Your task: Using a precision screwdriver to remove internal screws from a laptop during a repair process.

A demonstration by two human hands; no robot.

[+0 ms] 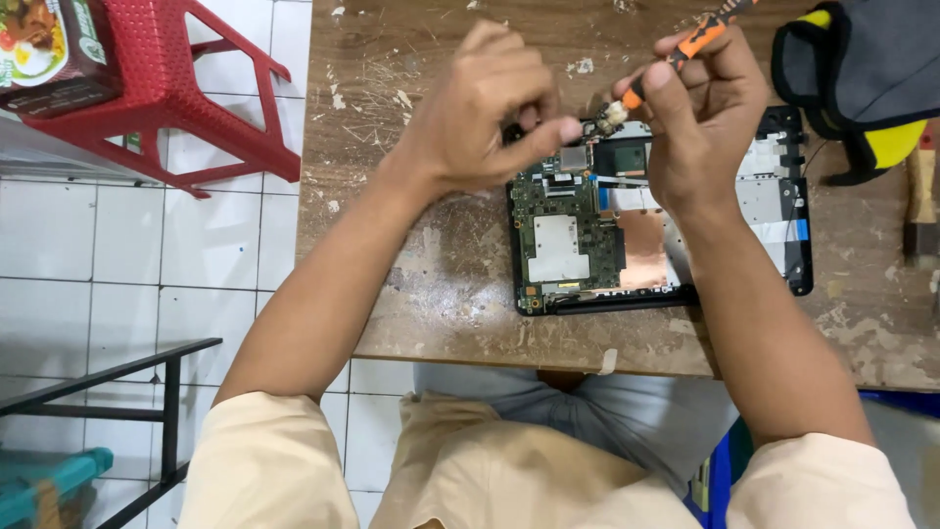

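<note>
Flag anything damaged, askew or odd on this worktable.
The wooden table is scarred, with pale chips and debris scattered near its far left corner. The opened device lies with its circuit board bare, under the left hand and the right hand, which holds an orange-handled screwdriver.

Only real package here is the box (44, 49) up in the top-left corner, sitting on the red plastic stool (166, 69) that stands on the white tiled floor. It's boxy, dark brown-red with a green patch, and has a food photo on the side; the frame edge cuts part of it off. No screens or signs that I can spot.
</note>
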